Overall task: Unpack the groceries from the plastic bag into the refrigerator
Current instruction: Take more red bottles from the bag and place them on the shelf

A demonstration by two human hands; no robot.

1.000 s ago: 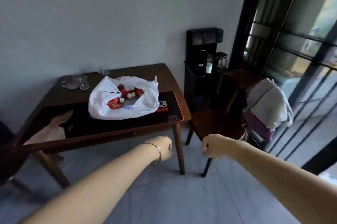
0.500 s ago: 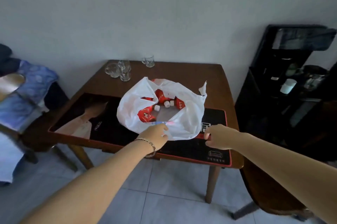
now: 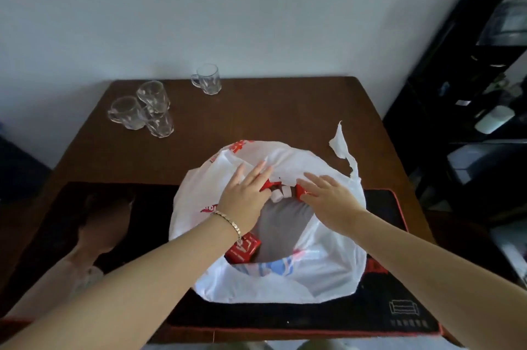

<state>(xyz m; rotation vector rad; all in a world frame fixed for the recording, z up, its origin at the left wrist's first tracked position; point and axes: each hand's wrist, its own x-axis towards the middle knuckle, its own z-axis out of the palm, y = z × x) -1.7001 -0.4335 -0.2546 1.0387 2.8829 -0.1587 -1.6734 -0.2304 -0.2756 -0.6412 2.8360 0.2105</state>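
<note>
A white plastic bag [image 3: 328,272] lies open on the black mat [image 3: 399,292] of the wooden table [image 3: 285,110]. Inside it are red cartons with white caps [image 3: 281,194]; one red carton [image 3: 243,248] shows under my left wrist. My left hand [image 3: 245,192] reaches into the bag's mouth with straight fingers laid over a carton at the far side. Beside it, my right hand [image 3: 328,198] also has its fingers spread and touches another red carton [image 3: 301,191]. Neither hand visibly grips anything. No refrigerator is in view.
Three glass mugs [image 3: 142,110] stand clustered at the table's back left, and one more glass mug [image 3: 206,78] sits by the wall. A black shelf unit [image 3: 470,93] with appliances stands to the right of the table.
I have come up close to the table. Both hands went from curled fists at the bag's near edge to spread fingers inside the bag's mouth, on the cartons.
</note>
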